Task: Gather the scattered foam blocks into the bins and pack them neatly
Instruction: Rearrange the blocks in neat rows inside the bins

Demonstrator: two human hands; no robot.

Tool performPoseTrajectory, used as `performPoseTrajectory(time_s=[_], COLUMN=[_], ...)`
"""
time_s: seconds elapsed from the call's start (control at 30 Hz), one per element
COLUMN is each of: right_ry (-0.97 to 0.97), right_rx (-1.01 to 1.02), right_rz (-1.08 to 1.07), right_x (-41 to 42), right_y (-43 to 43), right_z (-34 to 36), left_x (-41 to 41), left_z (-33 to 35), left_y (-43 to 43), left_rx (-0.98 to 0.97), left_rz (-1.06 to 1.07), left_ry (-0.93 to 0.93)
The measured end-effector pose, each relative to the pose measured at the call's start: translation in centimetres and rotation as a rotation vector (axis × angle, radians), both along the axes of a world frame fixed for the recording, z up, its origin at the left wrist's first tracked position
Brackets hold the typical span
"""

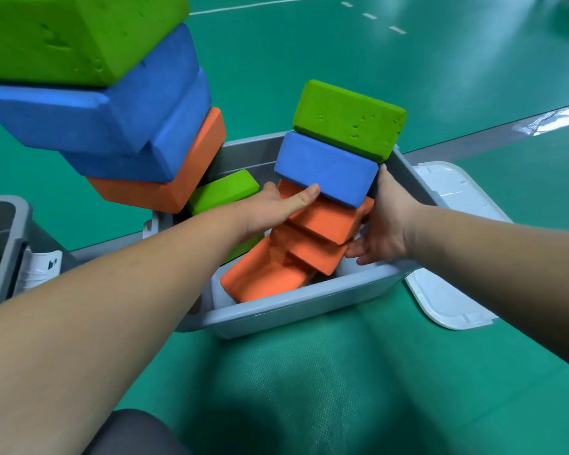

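In the grey bin [293, 310], left grip [273, 208] and right grip [386, 224] clasped the leaning foam-block stack [326, 221]; its unheld top green block [349, 119] could slide off.

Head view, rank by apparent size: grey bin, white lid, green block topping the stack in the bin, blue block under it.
1. grey bin
2. white lid, partly hidden
3. green block and blue block: they look alike, so unranked

Block stack [327, 180] inside grey bin [309, 300]
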State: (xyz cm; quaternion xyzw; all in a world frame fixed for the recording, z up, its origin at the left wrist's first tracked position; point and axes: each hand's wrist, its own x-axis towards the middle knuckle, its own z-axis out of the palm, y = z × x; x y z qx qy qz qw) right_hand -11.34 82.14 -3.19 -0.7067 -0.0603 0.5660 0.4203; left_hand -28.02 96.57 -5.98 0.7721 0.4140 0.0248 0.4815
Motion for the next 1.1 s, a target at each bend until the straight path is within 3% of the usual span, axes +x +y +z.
performPoseTrajectory(time_s=[0.17,0.4,0.5,0.57,0.73,0.87,1.1], right_ry=[-0.094,-0.284,-0.348,-0.393,-0.871,-1.185,-1.124], right_rx=[0.031,0.139,0.079,0.006,-0.11,-0.389,-0.073], right_rz=[-0.026,-0.229,-0.16,-0.111,0.043,0.261,0.619], right_x=[0.4,3.3,3.3,2.5,1.2,-0.3,-3.8], right_y=[-1.3,-2.7,-3.4,-3.8,-2.8,-1.7,-1.8], right_z=[2.7,5.8,6.8,7.0,7.0,8.5,10.5], left_x=[-0.1,2.1,2.9,2.9,2.3,1.7,-1.6], left_z=[1.8,4.5,4.9,4.0,2.5,3.1,2.2], left_y=[-1.7,-4.4,-5.8,-6.3,-6.6,-5.8,-2.5], left_rx=[-0.1,-0.082,-0.213,-0.271,-0.209,-0.15,0.098], left_rz=[0.03,0.053,0.023,-0.008,-0.099,-0.079,-0.172], left_ry=[-0.052,-0.21,-0.259,-0.189,-0.069,-0.069,0.259])
